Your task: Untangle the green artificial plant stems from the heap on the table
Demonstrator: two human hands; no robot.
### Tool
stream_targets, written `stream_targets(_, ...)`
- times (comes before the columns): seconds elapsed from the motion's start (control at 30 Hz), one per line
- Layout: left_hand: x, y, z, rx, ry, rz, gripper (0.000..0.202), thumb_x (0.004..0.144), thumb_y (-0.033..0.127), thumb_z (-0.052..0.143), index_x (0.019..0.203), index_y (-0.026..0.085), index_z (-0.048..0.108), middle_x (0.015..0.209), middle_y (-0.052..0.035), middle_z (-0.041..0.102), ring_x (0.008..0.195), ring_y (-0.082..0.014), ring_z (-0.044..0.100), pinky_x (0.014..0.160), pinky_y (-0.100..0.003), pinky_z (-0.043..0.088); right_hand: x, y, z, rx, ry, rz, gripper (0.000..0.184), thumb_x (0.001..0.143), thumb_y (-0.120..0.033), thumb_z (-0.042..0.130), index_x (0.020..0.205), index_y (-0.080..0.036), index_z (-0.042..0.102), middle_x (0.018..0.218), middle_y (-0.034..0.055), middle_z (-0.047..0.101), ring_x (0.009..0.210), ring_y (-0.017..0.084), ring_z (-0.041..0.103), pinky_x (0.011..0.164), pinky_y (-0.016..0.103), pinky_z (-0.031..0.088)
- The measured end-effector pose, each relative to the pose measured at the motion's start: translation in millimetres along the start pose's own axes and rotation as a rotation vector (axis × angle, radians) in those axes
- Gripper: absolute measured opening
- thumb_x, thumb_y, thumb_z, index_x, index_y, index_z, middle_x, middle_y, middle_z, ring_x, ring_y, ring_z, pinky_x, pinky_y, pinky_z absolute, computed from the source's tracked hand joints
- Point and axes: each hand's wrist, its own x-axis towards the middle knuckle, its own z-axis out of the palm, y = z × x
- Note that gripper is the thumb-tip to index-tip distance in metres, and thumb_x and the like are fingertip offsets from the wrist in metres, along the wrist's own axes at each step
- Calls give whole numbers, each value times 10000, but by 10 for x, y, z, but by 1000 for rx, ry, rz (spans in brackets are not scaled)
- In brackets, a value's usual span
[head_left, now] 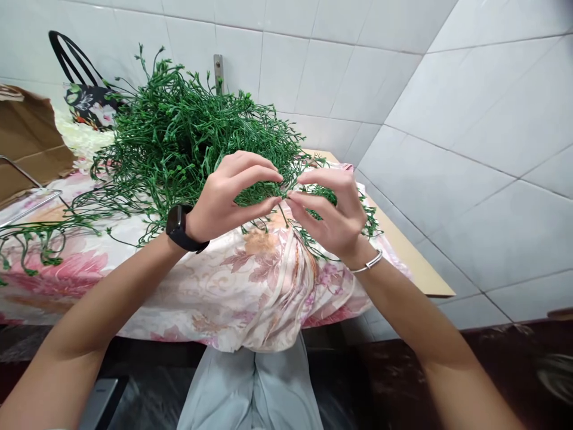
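A big heap of green plastic sprigs (179,137) lies on a table covered with a floral cloth (233,286). My left hand (233,194), with a black watch on the wrist, and my right hand (331,209), with a thin bracelet, meet in front of the heap. Both have fingers curled and pinched on one thin green sprig (283,212) between the fingertips. More sprigs trail down under my right hand and off to the left (40,239).
A brown cardboard box (27,137) and a metal frame (27,191) stand at the left. A dark floral bag (89,101) and white flowers (80,140) lie behind the heap. White tiled walls close in behind and on the right. The table's bare edge (421,263) shows at right.
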Motion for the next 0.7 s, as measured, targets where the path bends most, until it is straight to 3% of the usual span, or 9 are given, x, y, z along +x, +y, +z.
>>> stream_targets(0.13, -19, -21, 27, 115, 54, 62, 135, 752, 238, 578, 879, 192, 589, 929, -47, 632, 919, -172, 560, 851, -343, 419, 13, -29, 32, -112, 1, -81, 52, 800, -235, 559, 844, -255, 579, 1044, 27, 613, 1044, 226, 540, 903, 479, 444)
stream_targets(0.27, -31, -69, 73, 176, 12, 144, 93, 782, 217, 531, 859, 186, 572, 886, -28, 630, 896, -159, 557, 883, -344, 390, 0, 29, 108, 4, -7, -164, 106, 796, -160, 557, 880, -223, 541, 919, 14, 647, 922, 167, 592, 834, 391, 504)
stream_targets(0.37, -36, -86, 107, 210, -33, 160, 97, 806, 211, 503, 873, 171, 561, 807, -17, 616, 833, -149, 544, 875, -338, 377, -17, 51, 145, 84, -37, -95, 139, 790, -142, 561, 918, -189, 535, 845, 32, 631, 802, 133, 598, 712, 293, 523)
stream_targets(0.5, -45, -105, 138, 285, -36, 118, 115, 819, 246, 504, 829, 145, 559, 749, -28, 591, 772, -157, 504, 760, -311, 382, -18, 45, 150, 80, -93, 36, 144, 817, -163, 526, 959, -152, 545, 786, 34, 590, 678, 105, 562, 632, 249, 490)
stream_targets(0.7, -68, -140, 185, 406, -89, 128, 193, 855, 306, 461, 796, 146, 553, 721, -30, 568, 742, -167, 463, 690, -305, 340, 4, 141, 107, -78, -198, 1, 137, 858, -195, 464, 795, -152, 578, 661, 18, 518, 617, 107, 485, 580, 244, 416)
